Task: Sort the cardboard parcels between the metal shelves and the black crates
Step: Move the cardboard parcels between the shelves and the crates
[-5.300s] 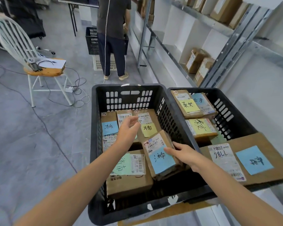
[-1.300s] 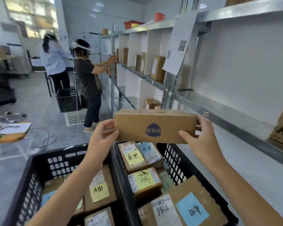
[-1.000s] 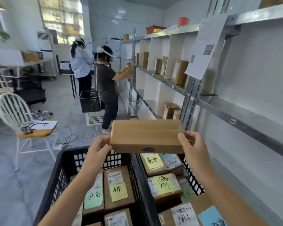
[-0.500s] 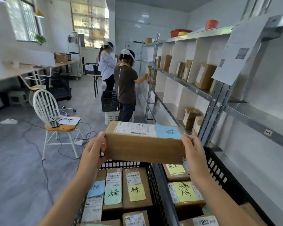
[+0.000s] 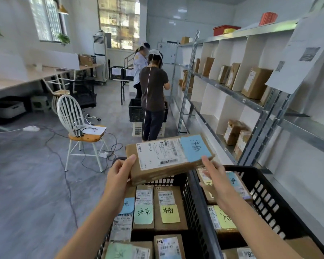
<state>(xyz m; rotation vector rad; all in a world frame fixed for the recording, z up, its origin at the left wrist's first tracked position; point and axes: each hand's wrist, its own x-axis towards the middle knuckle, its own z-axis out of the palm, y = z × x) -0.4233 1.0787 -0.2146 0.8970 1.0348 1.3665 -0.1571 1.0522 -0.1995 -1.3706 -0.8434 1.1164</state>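
Observation:
I hold a flat cardboard parcel (image 5: pixel 166 156) with a white shipping label and a blue note above two black crates. My left hand (image 5: pixel 120 176) grips its near left corner, thumb on top. My right hand (image 5: pixel 216 176) has its fingers nearly straight, touching the parcel's near right edge. The left crate (image 5: pixel 187 186) holds several labelled parcels (image 5: pixel 169 208) with green, yellow and blue notes. The right crate (image 5: pixel 266 199) also holds parcels, partly hidden by my right arm. The metal shelves (image 5: pixel 232 92) run along the right wall with upright parcels (image 5: pixel 255 83) on them.
Two people (image 5: pixel 153 98) stand further down the aisle by the shelves, with another black crate (image 5: pixel 137 111) beside them. A white chair (image 5: pixel 77 128) with paper on its seat stands to the left, with cables (image 5: pixel 64 165) across the floor. Desks line the left wall.
The parcel has tipped so its labelled face points up at me and has dropped slightly. My right hand has slackened from gripping the right end to straight fingers at the edge. My view turned left.

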